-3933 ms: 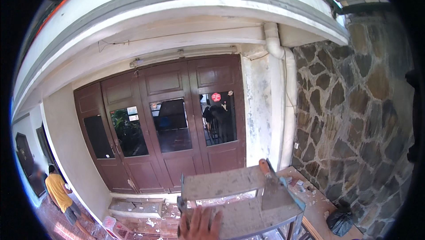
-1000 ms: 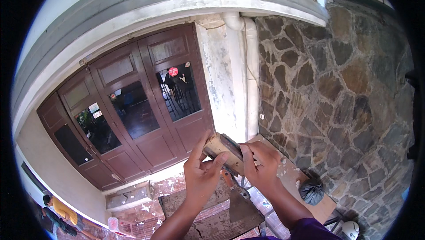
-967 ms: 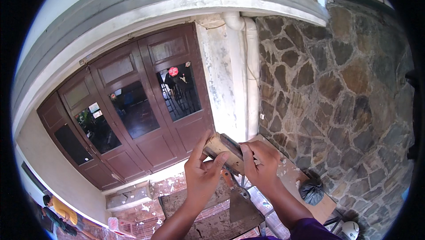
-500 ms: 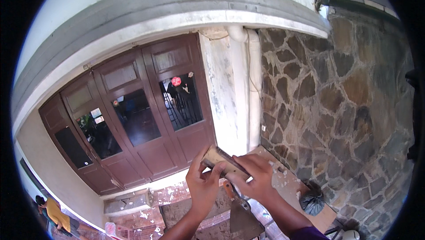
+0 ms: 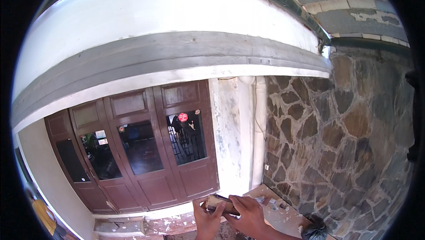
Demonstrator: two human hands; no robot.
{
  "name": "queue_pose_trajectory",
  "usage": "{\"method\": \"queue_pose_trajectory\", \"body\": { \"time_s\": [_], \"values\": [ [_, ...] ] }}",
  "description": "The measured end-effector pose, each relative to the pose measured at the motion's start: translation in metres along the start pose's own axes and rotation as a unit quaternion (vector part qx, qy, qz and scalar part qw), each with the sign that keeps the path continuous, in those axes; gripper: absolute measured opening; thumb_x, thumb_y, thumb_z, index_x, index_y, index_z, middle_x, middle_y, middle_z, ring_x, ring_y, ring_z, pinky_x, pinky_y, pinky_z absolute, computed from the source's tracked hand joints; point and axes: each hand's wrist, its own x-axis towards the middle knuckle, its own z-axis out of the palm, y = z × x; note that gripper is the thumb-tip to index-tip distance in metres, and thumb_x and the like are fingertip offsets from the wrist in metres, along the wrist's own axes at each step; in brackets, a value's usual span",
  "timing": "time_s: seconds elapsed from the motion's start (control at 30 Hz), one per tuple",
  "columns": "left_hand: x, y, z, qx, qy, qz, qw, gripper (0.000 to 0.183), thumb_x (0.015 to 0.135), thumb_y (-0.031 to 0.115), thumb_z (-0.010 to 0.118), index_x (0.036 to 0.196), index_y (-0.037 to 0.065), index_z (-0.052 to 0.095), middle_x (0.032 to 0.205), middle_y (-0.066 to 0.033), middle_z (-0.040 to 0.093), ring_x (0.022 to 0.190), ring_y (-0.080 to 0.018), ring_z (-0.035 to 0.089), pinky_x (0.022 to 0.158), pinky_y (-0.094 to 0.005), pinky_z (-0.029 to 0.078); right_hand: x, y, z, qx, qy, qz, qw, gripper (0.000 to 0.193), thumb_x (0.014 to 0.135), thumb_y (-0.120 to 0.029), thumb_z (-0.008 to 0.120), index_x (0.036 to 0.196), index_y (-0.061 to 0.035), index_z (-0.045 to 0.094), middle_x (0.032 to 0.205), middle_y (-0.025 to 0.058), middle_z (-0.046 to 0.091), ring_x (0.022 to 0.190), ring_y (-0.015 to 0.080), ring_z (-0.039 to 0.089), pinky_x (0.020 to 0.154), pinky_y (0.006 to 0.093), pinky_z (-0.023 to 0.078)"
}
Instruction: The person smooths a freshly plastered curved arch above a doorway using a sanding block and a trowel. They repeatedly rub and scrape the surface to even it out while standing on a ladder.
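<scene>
One person in yellow (image 5: pixel 43 217), far left of the doors (image 5: pixel 150 187), is cut by the dark rim; what those hands do cannot be made out. Below the doors sits a low step (image 5: pixel 119 227) strewn with pale flakes. In front of the doors' lower right corner, the left hand (image 5: pixel 206 221) pinches one end of a block (image 5: pixel 218 203), thumb flat across its near face, probably to keep it from turning. The block lies nearly level, its far side hidden. The right hand (image 5: pixel 247 215) clasps the other end, fingers bent over the top, seemingly to share the load; their tips are hard to see. Beneath the hands, below the doors, only a sliver of the brown surface (image 5: pixel 179 237) shows. Right of the doors lie a littered board (image 5: pixel 287 215) and a black bag (image 5: pixel 315 229), its bottom cut off.
</scene>
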Motion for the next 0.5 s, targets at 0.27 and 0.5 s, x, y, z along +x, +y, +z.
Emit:
{"method": "queue_pose_trajectory", "body": {
  "time_s": [0.27,0.5],
  "values": [
    [0.004,-0.007,-0.008,-0.099,-0.026,-0.076,0.992,0.038,0.094,0.006,0.065,0.121,0.004,0.038,0.11,-0.0153,0.061,0.088,-0.0216,0.068,0.071,-0.0302,0.059,0.009,0.004,-0.01,0.057,0.0,-0.024,0.998,0.052,0.079,-0.029,0.078,0.122,-0.0045,0.064,0.113,0.0138,0.066,0.092,0.0298,0.069,0.077,0.038,0.057],
    [0.031,-0.056,-0.028,0.034,-0.067,-0.016,0.997,0.032,0.106,0.031,0.043,0.122,0.004,0.039,0.093,-0.0166,0.066,0.08,-0.0288,0.071,0.068,-0.0364,0.053,0.1,-0.011,-0.052,0.048,0.192,-0.122,0.973,0.051,0.077,-0.019,0.079,0.124,-0.0044,0.063,0.112,0.014,0.063,0.096,0.0324,0.064,0.079,0.04,0.055]
  ]
}}
